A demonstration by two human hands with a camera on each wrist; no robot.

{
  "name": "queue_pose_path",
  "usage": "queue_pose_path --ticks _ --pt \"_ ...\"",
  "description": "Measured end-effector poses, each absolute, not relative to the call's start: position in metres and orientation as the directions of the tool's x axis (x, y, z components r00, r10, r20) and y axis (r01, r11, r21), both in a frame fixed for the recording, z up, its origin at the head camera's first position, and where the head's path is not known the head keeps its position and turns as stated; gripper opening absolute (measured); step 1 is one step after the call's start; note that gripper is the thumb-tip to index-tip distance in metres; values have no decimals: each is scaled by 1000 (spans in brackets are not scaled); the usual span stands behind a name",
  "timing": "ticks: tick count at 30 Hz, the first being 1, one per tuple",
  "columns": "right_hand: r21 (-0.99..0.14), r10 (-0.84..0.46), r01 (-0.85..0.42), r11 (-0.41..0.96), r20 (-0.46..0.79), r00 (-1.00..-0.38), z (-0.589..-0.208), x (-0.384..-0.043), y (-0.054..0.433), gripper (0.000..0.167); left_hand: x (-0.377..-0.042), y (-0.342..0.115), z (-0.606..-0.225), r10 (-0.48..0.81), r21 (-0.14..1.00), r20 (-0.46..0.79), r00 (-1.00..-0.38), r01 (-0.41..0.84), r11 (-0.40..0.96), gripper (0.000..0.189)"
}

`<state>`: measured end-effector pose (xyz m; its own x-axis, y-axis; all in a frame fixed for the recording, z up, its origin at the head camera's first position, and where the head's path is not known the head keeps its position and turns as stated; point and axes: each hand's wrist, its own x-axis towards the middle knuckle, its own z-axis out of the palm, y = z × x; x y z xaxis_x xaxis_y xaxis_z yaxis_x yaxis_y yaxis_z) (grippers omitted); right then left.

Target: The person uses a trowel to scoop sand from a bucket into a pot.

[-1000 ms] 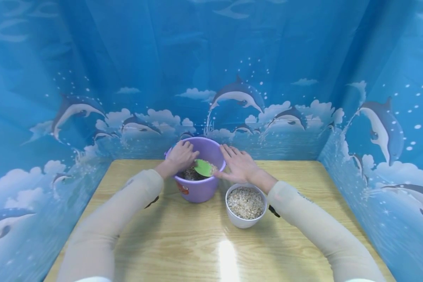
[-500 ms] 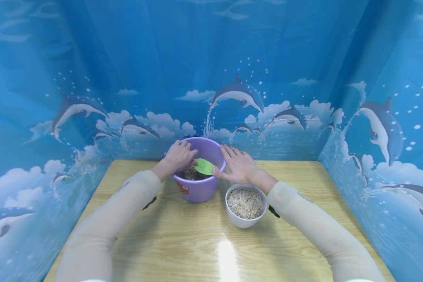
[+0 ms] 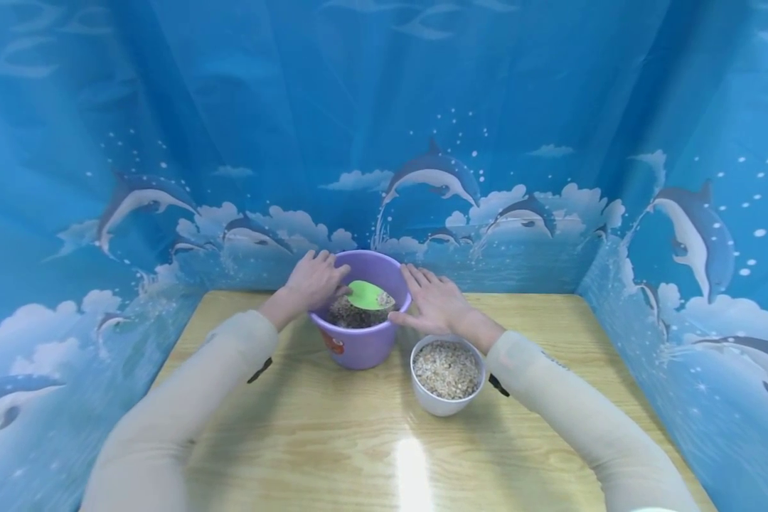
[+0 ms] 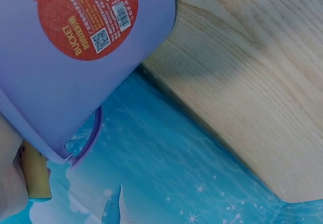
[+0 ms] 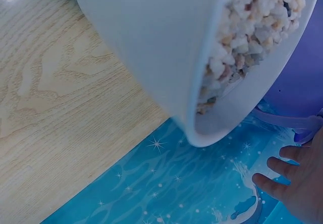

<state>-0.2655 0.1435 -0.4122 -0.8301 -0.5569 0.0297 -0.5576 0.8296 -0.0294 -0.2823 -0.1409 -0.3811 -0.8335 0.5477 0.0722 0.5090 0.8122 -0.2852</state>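
A purple bucket (image 3: 361,350) stands at the back of the table with darker, loose gravel-like grains (image 3: 348,317) inside. My left hand (image 3: 311,279), over its left rim, grips a small trowel whose green blade (image 3: 363,294) lies inside the bucket with pale gravel on its tip. In the left wrist view the trowel's wooden handle end (image 4: 35,176) pokes out beside the hand. My right hand (image 3: 436,304) rests on the bucket's right rim with fingers straight. Just below that hand sits a white pot (image 3: 436,405) full of pale gravel (image 3: 446,368).
The wooden table (image 3: 333,441) carries the bucket and pot, the pot nearer to me and right of the bucket. A blue dolphin-print curtain (image 3: 384,107) walls off the back and both sides. In the right wrist view the bucket's handle (image 5: 287,120) hangs by the right fingers.
My left hand has moved left and slightly up, drawing the trowel a little the same way, so more of its green blade shows. The right hand, bucket and pot have stayed put.
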Motion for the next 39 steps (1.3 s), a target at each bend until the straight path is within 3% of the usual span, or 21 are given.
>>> queue_pose_path --ticks 17,39 --pt "-7 -553 -553 833 8 -833 -410 -265 146 123 -264 -156 -376 496 -165 144 -856 473 865 40" --pt "-20 -551 -551 835 10 -835 -411 -266 145 111 -244 -160 -375 464 -92 174 -869 454 886 38"
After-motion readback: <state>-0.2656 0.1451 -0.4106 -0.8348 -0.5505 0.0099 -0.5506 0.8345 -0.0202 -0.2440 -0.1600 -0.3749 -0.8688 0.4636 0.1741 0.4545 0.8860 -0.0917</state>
